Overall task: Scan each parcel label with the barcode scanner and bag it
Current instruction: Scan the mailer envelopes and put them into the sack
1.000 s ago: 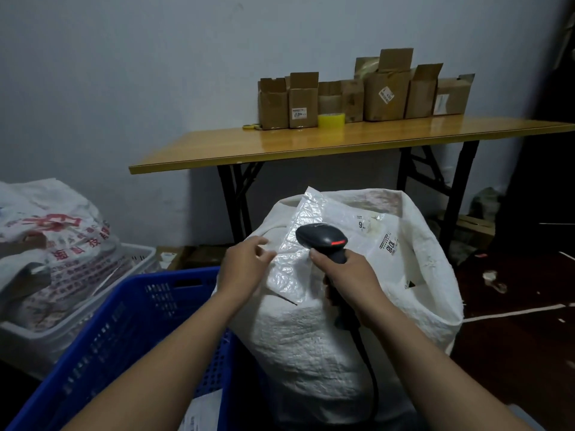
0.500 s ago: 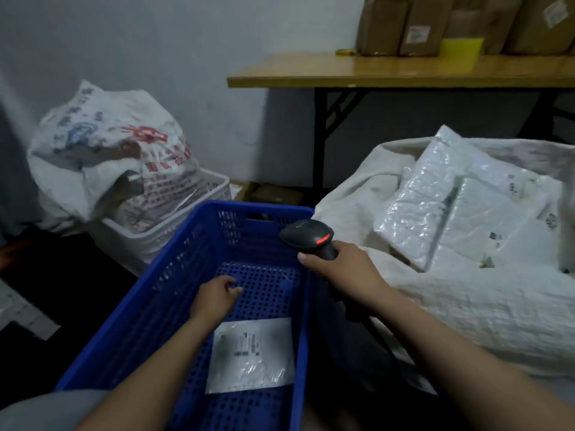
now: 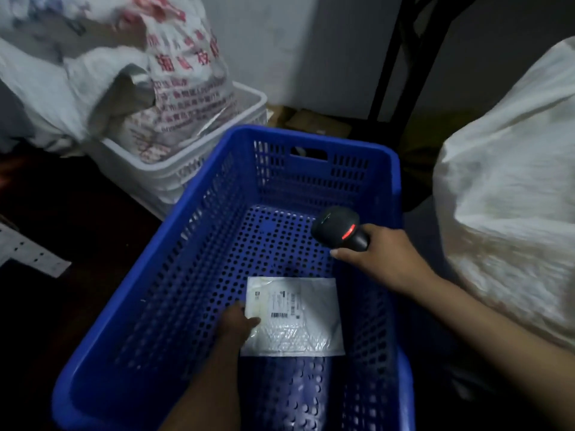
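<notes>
A flat white plastic parcel [image 3: 295, 318] with a barcode label lies face up on the floor of the blue perforated crate [image 3: 186, 275]. My left hand [image 3: 236, 323] reaches down into the crate and takes hold of the parcel's left edge, thumb on top. My right hand [image 3: 379, 259] grips the black barcode scanner [image 3: 339, 228] over the crate's right side; a red light glows on the scanner's head. The big white woven sack [image 3: 510, 197] stands to the right of the crate.
A white crate [image 3: 186, 169] behind the blue one holds a printed white sack [image 3: 149, 73]. Black table legs [image 3: 404, 57] stand against the wall at the back. Flattened cardboard [image 3: 308, 122] lies on the dark floor near the wall.
My view has tipped down from the white sack to the blue crate. My left hand has gone down to the parcel in the crate and taken its edge. The scanner has moved over the crate.
</notes>
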